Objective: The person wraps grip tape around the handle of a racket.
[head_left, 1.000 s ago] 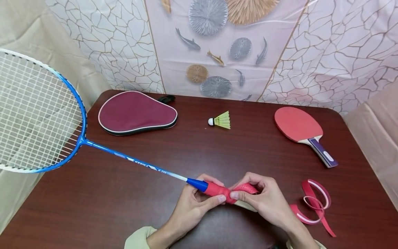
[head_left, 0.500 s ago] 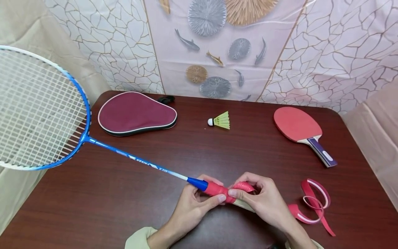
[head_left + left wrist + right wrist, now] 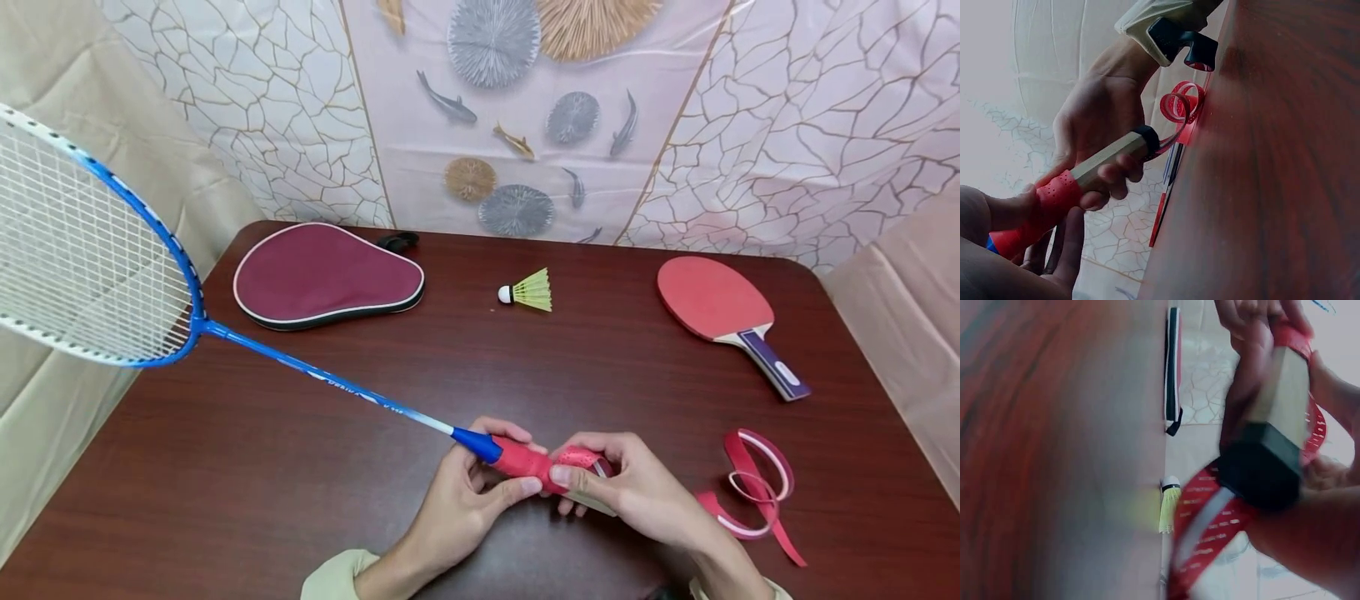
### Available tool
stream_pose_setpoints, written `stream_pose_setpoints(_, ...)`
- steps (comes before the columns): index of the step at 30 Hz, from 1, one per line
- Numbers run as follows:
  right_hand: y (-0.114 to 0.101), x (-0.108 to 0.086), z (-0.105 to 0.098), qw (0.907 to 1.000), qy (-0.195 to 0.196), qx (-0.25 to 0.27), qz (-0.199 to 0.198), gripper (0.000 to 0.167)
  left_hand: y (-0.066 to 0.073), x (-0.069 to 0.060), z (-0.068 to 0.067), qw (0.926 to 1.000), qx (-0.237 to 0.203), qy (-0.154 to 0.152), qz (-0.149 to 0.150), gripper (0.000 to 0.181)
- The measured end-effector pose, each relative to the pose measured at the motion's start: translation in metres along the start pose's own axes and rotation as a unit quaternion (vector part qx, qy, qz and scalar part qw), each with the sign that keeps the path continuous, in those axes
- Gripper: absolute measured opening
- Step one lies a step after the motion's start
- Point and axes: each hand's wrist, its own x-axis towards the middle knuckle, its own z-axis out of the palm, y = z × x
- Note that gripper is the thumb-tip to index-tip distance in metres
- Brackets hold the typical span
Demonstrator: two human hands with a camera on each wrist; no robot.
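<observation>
Between the left hand (image 3: pixel 472 504) and the right hand (image 3: pixel 630 483), the handle (image 3: pixel 1107 156) of a blue-and-white badminton racket (image 3: pixel 330 378) is held up off the table (image 3: pixel 315 467). Its upper part is covered in perforated red tape (image 3: pixel 521 462); the part toward the black end cap (image 3: pixel 1146 139) is bare. The left thumb and fingers close on opposite sides of the wrapped part, with no free gap, probably to steady the racket and stop the turns from slipping. The right thumb and forefinger pinch the tape where the covering ends, its other fingers bent about the bare handle, seemingly to hold the wrap taut. The racket's head points away to the left of the handle, which likely gives both hands room at the grip.

To the right of the handle, past the right hand, the tape's loose length (image 3: pixel 741 457) lies in curls on the table, perhaps so it can feed freely. Beyond the handle lies a yellow shuttlecock (image 3: pixel 532 292); farther left of the handle is a maroon case (image 3: pixel 322 275), farther right a red table-tennis paddle (image 3: pixel 716 298), all well apart from the work. Lettering on the racket's shaft is too blurred to read, and the paddle's white label (image 3: pixel 786 372) too small.
</observation>
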Motion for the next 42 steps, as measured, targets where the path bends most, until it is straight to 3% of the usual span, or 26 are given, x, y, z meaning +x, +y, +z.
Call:
stream_pose_setpoints(3,0.002,0.001,0.003,0.9984,0.033,-0.036,-0.028,0.007,-0.001,0.001,0.000,0.9996,-0.020,-0.005,0.016,0.038)
stream_pose_setpoints(7,0.003,0.002,0.006,0.9942,0.066,-0.074,-0.042,0.013,-0.001,0.002,0.001,0.9996,-0.017,0.007,0.021,0.032)
stream_pose_setpoints(15,0.003,0.001,0.002,0.9960,0.050,-0.054,-0.050,0.012,0.002,0.004,-0.001,0.9996,0.008,0.024,0.014,0.026)
stream_pose_setpoints(24,0.002,0.001,0.005,0.9946,0.065,-0.060,-0.054,0.016,0.004,0.003,-0.002,0.9996,0.004,-0.011,0.026,0.034)
stream_pose_setpoints(26,0.002,0.001,0.006,0.9947,0.065,-0.058,-0.055,0.017,0.004,0.003,-0.002,0.9998,0.016,-0.003,0.012,0.036)
stream_pose_setpoints(31,0.000,0.000,0.008,0.9917,0.096,-0.073,-0.044,0.021,0.003,0.002,-0.002,0.9942,0.076,0.042,-0.063,0.030)
stream_pose_setpoints(34,0.000,-0.001,0.009,0.9881,0.118,-0.089,-0.042,0.023,0.002,0.001,-0.003,0.9925,0.078,0.047,-0.081,0.028)
stream_pose_setpoints(42,-0.001,0.001,0.012,0.9839,0.125,-0.103,-0.075,0.022,0.002,0.002,-0.004,0.9987,0.024,0.036,-0.028,0.024)
